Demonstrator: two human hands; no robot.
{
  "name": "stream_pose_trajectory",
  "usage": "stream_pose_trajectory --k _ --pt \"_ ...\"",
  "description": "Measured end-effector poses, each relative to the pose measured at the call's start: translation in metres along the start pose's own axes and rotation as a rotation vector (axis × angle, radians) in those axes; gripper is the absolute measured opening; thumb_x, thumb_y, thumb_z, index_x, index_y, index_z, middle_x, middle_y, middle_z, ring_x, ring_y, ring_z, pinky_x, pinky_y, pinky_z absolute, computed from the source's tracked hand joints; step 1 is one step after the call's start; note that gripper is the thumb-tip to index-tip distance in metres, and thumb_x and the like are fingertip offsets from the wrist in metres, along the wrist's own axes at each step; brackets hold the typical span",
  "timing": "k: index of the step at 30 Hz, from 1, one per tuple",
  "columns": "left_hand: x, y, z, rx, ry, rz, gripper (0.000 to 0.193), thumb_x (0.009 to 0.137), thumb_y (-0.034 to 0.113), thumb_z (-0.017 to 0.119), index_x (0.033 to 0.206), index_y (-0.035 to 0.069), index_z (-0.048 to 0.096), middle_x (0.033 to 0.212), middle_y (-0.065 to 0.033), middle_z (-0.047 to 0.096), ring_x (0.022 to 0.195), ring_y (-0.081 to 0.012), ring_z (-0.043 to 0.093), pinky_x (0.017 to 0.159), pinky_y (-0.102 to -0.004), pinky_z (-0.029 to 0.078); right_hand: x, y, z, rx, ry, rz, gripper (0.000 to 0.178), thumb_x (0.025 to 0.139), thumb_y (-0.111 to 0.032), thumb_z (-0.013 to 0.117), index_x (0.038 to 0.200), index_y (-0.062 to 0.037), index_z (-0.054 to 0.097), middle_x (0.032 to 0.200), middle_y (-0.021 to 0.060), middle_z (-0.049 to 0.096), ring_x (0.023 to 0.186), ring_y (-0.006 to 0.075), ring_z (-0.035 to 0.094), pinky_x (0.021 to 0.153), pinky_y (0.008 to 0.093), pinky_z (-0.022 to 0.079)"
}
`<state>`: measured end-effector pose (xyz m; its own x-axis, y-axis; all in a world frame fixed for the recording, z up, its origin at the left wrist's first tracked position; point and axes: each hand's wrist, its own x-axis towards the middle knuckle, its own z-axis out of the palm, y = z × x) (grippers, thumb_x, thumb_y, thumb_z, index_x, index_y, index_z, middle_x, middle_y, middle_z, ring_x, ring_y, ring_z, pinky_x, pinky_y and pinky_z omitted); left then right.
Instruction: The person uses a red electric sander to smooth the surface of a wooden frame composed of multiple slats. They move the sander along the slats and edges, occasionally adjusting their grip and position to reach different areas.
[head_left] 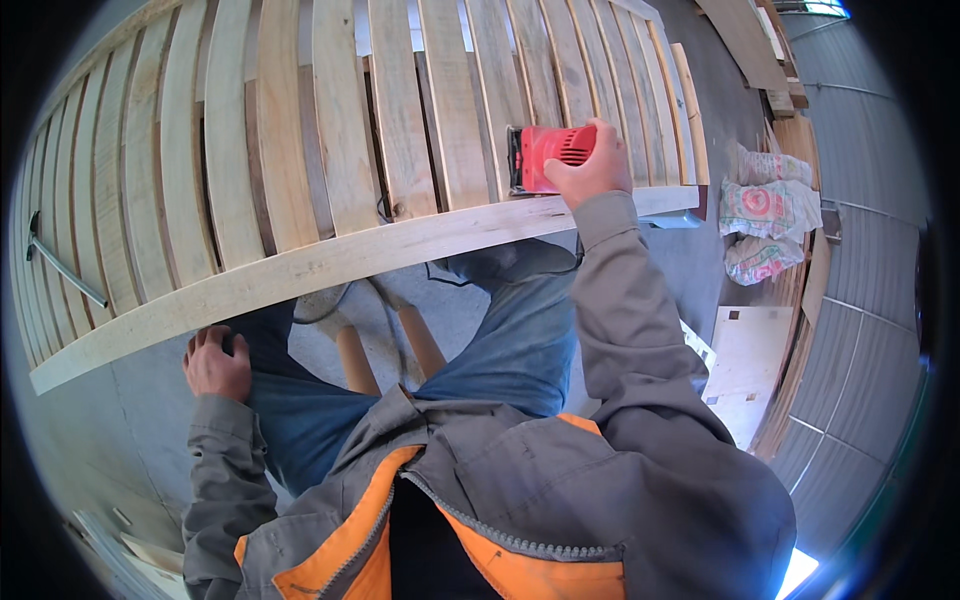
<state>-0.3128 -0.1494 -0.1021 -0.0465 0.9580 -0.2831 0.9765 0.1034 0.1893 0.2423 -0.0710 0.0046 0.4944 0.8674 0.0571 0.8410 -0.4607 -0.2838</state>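
Right hand (pixel 597 170) on sander (pixel 553 158), slats (pixel 345 125), hammer (pixel 68 268) (left)

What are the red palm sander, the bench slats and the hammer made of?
Red palm sander: probably hard plastic, with a smooth, coloured housing and vent slots. Slats: wood, pale with visible grain, seemingly unvarnished. Hammer: its shiny grey handle looks like metal; the dark head is too small to tell.
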Motion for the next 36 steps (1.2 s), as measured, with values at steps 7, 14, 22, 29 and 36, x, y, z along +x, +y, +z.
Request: stream_pose_trajectory --k 7,14,22,29,36 --pt "-0.001 -0.003 0.004 0.0 0.005 0.003 0.027 0.091 0.03 0.075 0.109 0.01 0.076 0.118 -0.0091 0.074 0.121 -0.0338 0.064 0.108 -0.0481 0.046 -0.001 0.002 0.003 0.05 0.005 -0.104 0.082 0.072 -0.028 0.086 0.143 -0.0058 0.052 0.126 0.0221 0.061 0.112 0.039 0.066 0.099 0.0478 0.056" --pt "-0.001 0.0 -0.001 0.01 -0.01 -0.006 0.028 0.091 0.03 0.075 0.11 0.01 0.076 0.119 -0.009 0.074 0.121 -0.0336 0.064 0.108 -0.0484 0.046 -0.02 -0.035 0.012 0.088 -0.001 -0.136 0.077 0.072 -0.029 0.085 0.14 -0.0108 0.053 0.125 0.0235 0.061 0.111 0.0439 0.067 0.094 0.0515 0.058" --pt "-0.003 0.0 -0.002 -0.006 -0.006 -0.02 0.028 0.089 0.03 0.075 0.11 0.01 0.076 0.118 -0.01 0.074 0.12 -0.0336 0.064 0.108 -0.049 0.046 -0.037 -0.086 0.019 0.084 -0.074 -0.109 0.075 0.075 -0.028 0.084 0.141 -0.0081 0.054 0.127 0.0254 0.061 0.113 0.0451 0.066 0.096 0.0513 0.057" --pt "-0.005 -0.003 -0.001 -0.04 -0.004 -0.029 0.031 0.088 0.029 0.075 0.11 0.008 0.075 0.119 -0.0116 0.073 0.12 -0.0351 0.064 0.109 -0.0499 0.045 -0.034 -0.078 0.019 0.047 -0.059 -0.071 0.077 0.076 -0.025 0.084 0.144 -0.0078 0.051 0.129 0.025 0.06 0.115 0.045 0.065 0.098 0.0506 0.057" --pt "-0.007 -0.001 -0.006 -0.054 -0.007 -0.026 0.029 0.088 0.026 0.075 0.11 0.007 0.075 0.119 -0.0121 0.073 0.12 -0.0353 0.064 0.108 -0.05 0.045 -0.008 -0.085 0.021 0.038 -0.083 -0.053 0.076 0.076 -0.028 0.083 0.143 -0.0092 0.053 0.131 0.024 0.059 0.116 0.0435 0.066 0.098 0.0503 0.057"
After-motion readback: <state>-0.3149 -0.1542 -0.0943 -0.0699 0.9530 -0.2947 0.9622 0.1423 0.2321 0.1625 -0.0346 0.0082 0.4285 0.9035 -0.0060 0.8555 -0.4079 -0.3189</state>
